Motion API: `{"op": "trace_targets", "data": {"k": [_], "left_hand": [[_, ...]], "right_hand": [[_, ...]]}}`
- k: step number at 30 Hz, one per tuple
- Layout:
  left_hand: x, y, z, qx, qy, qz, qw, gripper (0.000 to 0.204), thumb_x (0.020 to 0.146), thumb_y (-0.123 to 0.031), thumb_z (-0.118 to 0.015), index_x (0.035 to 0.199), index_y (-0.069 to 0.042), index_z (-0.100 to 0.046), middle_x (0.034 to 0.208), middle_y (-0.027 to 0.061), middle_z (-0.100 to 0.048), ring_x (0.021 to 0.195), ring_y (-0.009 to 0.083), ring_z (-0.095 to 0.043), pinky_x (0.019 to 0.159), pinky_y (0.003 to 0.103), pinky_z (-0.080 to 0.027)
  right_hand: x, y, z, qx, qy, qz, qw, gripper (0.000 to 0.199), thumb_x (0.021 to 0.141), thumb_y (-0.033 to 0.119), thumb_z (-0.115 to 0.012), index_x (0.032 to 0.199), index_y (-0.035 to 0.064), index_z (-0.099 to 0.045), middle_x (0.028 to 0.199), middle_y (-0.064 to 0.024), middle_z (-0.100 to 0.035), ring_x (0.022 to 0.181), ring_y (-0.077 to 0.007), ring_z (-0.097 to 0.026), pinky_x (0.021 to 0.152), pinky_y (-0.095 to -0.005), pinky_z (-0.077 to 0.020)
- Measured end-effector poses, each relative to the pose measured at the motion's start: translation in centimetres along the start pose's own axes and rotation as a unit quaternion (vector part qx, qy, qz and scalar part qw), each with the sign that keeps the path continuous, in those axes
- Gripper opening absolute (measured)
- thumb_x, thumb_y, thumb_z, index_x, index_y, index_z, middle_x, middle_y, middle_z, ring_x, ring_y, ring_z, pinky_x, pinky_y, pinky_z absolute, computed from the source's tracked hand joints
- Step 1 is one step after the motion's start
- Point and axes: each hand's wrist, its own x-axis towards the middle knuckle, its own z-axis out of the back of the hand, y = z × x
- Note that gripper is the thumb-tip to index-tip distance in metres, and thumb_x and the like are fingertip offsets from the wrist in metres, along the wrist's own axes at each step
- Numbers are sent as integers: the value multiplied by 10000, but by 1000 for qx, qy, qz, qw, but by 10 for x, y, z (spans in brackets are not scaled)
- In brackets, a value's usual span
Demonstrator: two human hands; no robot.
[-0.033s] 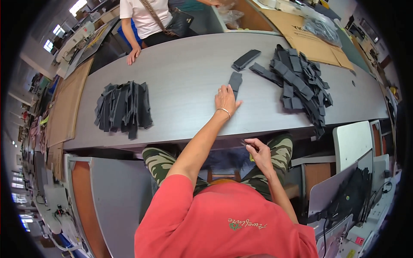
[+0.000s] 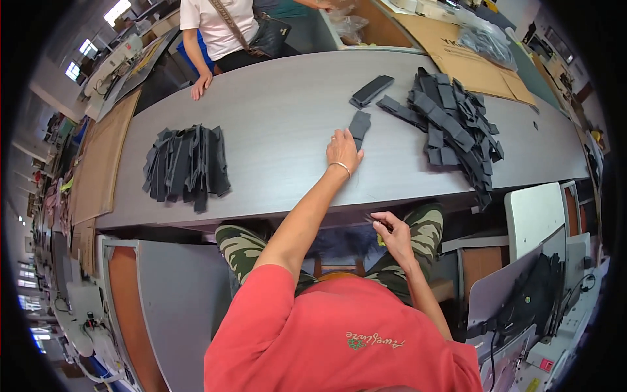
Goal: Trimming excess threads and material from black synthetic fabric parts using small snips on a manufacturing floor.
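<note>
My left hand (image 2: pixel 345 149) reaches over the table and rests on a dark grey fabric strip (image 2: pixel 359 122). Its fingers are curled over the strip's near part and hide it; the far end shows beyond them. Just past it lies a small dark stack of folded fabric strips (image 2: pixel 371 91). My right hand (image 2: pixel 394 235) is held low at the table's near edge, above my lap. Its fingers are closed around a small dark-tipped tool (image 2: pixel 370 217) with a bit of yellow below; its kind is mostly hidden in the grip.
A heap of dark grey fabric strips (image 2: pixel 450 121) lies on the right of the grey table (image 2: pixel 274 124), a flatter pile (image 2: pixel 187 163) on the left. Across the table stands a person (image 2: pixel 225 32), one hand on its edge. Cardboard (image 2: pixel 467 62) covers the far right corner.
The strip under my left hand has turned slightly, its far end tilting a little to the right. My right hand stays about where it was.
</note>
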Motion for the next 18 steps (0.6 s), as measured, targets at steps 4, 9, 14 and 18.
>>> {"op": "trace_targets", "data": {"k": [4,9,14,18], "left_hand": [[6,14,8,-105,55,67,991,509,713,-215,-717,1086,61,-509,1104,239,-510,967,346,-567,813,405,-510],[-63,45,26,-552,123,183,804,304,803,-199,-677,977,10,-542,813,134,-633,658,240,-637,637,337,-543],[-131,47,61,-730,118,227,634,261,914,-204,-576,1064,-8,-493,873,157,-645,788,238,-670,693,328,-566],[-160,58,73,-758,116,243,595,233,945,-179,-521,1102,-9,-491,907,173,-644,853,283,-669,778,377,-563]], "right_hand": [[-9,3,12,-7,-8,-19,1000,241,845,142,-637,1066,49,-652,769,-64,-636,704,-122,-573,664,-264,-461],[4,8,21,-28,-54,37,997,291,832,141,-637,1112,62,-642,834,-102,-655,743,-164,-602,700,-291,-473],[32,28,16,-81,-49,104,990,317,807,152,-654,1113,70,-641,935,-126,-655,807,-254,-618,751,-320,-475],[50,56,-1,-131,-51,162,977,276,808,150,-653,1077,88,-656,917,-105,-653,806,-266,-616,734,-336,-478]]}}
